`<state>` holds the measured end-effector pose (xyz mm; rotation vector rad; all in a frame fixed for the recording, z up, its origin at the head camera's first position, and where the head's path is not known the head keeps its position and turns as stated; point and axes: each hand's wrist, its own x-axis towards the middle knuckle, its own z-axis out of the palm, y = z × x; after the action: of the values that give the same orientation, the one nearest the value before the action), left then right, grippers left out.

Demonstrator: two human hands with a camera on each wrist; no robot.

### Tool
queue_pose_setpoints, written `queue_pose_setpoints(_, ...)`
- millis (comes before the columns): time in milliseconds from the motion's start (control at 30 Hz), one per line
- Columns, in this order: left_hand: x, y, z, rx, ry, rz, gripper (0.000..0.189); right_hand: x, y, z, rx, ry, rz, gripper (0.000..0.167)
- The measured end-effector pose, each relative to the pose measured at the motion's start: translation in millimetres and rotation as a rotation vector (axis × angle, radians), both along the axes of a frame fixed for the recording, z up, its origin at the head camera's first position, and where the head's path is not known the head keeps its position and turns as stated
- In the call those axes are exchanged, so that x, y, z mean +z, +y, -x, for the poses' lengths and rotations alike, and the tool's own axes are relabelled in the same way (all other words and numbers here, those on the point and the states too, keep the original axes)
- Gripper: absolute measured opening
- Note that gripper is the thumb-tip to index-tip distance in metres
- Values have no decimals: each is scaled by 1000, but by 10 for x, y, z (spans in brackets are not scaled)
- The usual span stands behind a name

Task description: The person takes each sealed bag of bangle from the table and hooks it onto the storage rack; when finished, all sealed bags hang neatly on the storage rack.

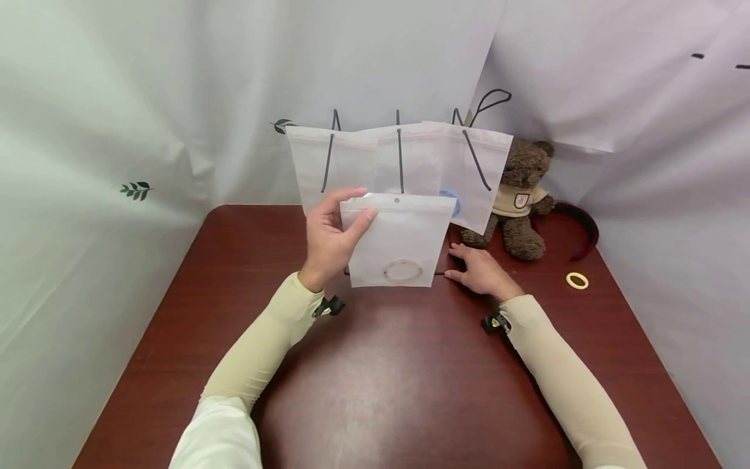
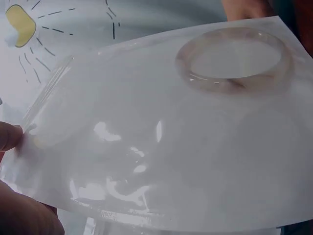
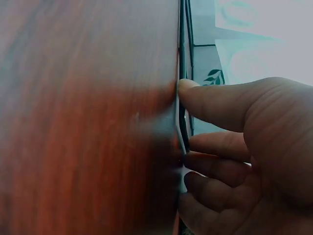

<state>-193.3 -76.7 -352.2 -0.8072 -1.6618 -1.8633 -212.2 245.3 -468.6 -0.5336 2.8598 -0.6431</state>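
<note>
Dark red-brown wooden table [image 1: 375, 391] carried everything. Row of frosted white pouches on black wire rack [image 1: 404, 166] stood at back edge; brown teddy bear [image 1: 518, 195] sat just right of it. Frosted white zip pouch [image 1: 404, 238] was held upright above table – left hand [image 1: 331, 238] pinched its upper left corner. Right hand [image 1: 480, 270] lay flat on table beside pouch, fingers relaxed, holding nothing. Pale translucent bangle [image 2: 234, 61] sat low inside pouch. Small yellow ring [image 1: 577, 281] lay well right.

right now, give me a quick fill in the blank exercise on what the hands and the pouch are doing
The left hand holds up a frosted pouch with a ____ inside.
The right hand rests on the ____.
A teddy bear sits at the table's far ____ corner.

Missing words: bangle; table; right
</note>
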Motion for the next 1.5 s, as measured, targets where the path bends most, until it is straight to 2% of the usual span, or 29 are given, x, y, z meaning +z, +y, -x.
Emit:
queue_pose_setpoints(200, -64, 111, 80, -4, -8, -12, 33, -19, -9, -21, 3, 22, 12, 62)
queue_pose_setpoints(533, -129, 161, 245, 60, -10, -1, 33, -6, -20, -13, -27, 12, 6, 63)
queue_pose_setpoints(833, -177, 263, 481, 99, 7, -27, 32, -10, -2, -4, -51, -7, 0, 64)
queue_pose_setpoints(967, -164, 285, 609, 104, 29, -45, 31, -9, -4, 8, -51, -11, -1, 64)
queue_pose_setpoints(1133, -152, 288, 777, 132, 19, -32, 31, 6, -18, 9, -51, -13, -1, 64)
queue_pose_setpoints(1333, -135, 290, 985, 132, 16, -36, 31, 7, -21, 13, -47, -4, -1, 64)
queue_pose_setpoints(1500, -107, 313, 1103, 158, 2, -27, 30, 8, -13, 20, -47, 1, 2, 64)
